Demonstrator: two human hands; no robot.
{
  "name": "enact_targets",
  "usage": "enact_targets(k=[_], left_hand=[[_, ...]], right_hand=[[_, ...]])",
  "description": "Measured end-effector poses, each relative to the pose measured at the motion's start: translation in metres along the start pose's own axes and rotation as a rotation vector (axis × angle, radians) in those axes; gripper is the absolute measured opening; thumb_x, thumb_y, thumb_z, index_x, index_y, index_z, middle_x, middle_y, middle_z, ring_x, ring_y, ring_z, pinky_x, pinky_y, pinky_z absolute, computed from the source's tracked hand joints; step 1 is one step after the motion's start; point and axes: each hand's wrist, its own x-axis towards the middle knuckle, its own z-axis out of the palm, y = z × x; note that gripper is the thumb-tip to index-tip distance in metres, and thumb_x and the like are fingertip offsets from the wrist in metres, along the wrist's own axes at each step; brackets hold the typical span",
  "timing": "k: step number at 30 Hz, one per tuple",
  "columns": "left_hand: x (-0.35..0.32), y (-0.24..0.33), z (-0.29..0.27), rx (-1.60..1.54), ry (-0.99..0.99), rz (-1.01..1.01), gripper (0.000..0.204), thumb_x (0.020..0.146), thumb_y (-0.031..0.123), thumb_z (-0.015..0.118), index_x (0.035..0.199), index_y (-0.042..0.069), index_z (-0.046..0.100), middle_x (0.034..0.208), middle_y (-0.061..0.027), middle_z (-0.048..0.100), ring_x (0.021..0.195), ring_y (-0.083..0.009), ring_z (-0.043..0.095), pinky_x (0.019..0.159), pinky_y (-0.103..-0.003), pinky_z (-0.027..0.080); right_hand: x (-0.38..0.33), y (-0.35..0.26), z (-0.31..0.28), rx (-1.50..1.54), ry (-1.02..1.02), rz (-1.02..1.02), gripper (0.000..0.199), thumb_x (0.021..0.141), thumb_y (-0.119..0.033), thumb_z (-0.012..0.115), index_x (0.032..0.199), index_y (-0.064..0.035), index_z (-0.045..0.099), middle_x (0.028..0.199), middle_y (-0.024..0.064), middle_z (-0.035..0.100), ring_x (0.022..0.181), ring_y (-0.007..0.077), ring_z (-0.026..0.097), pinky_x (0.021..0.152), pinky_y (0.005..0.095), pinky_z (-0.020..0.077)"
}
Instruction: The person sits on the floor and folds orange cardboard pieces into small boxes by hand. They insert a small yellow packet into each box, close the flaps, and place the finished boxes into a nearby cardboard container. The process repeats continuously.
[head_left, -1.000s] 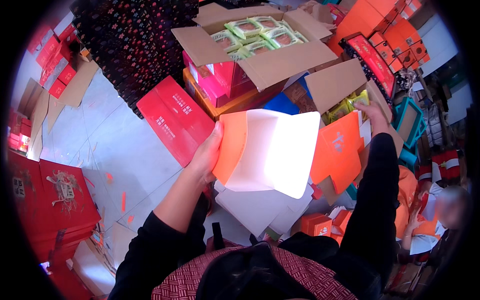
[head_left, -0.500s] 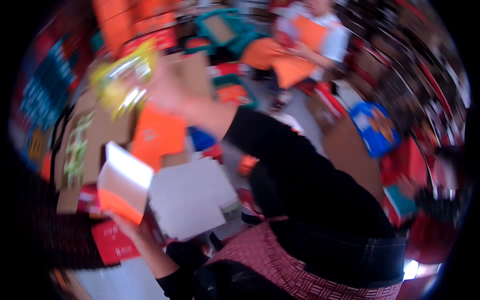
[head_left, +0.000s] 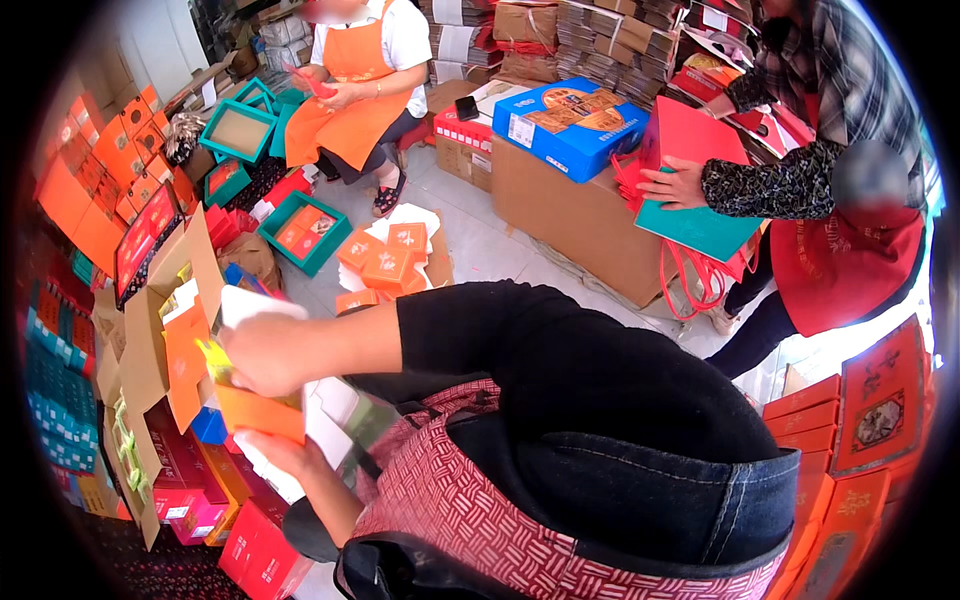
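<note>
A yellow packet (head_left: pixel 213 357) pokes out at the left edge of the right hand (head_left: pixel 265 352), whose fingers are bunched around it, slightly blurred; most of the packet is hidden by the hand. It sits just above a small orange box (head_left: pixel 255 412), at the box's upper side; whether any of it is inside cannot be told. Under the box, the left hand (head_left: pixel 277 450) curls around its lower side, holding it tilted. The right hand and forearm come across from the right, blocking the view into the box.

Around them, from the left, stand stacked teal boxes (head_left: pixel 62 400), then green packets (head_left: pixel 128 440) in an open carton. A larger orange panel (head_left: pixel 187 365) is just left of the yellow packet, and a red box (head_left: pixel 260 550) lies below the left hand. Beyond the right forearm are a teal tray (head_left: pixel 283 250) and a cluster of small orange cartons (head_left: pixel 388 268). Behind sits a person in an orange apron (head_left: pixel 352 60). Farther right, a blue box (head_left: pixel 570 115) rests on a brown carton (head_left: pixel 570 210), beside another person in a red apron (head_left: pixel 845 250).
</note>
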Motion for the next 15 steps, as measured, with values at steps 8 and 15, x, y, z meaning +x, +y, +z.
enact_targets(k=[8,15], left_hand=[[-0.039,-0.023,0.059,-0.062,0.105,-0.137,0.065,0.096,0.054,0.025,0.140,0.007,0.026,0.137,-0.0127,0.038,0.124,-0.0288,0.042,0.103,-0.042,0.036],[-0.088,-0.044,0.024,0.173,-0.238,-0.309,0.038,0.098,0.035,0.039,0.123,0.006,0.035,0.130,-0.0129,0.042,0.116,-0.0236,0.044,0.098,-0.040,0.038]], right_hand=[[-0.092,0.037,-0.008,0.217,0.631,-0.024,0.077,0.078,-0.027,0.066,0.137,0.0030,0.027,0.138,0.0275,0.028,0.130,0.0436,0.027,0.107,0.0422,0.0264],[-0.135,0.113,0.033,0.725,0.403,0.113,0.080,0.078,-0.017,0.061,0.145,-0.0079,0.016,0.136,0.0233,0.034,0.128,0.0337,0.035,0.105,0.0378,0.0285]])
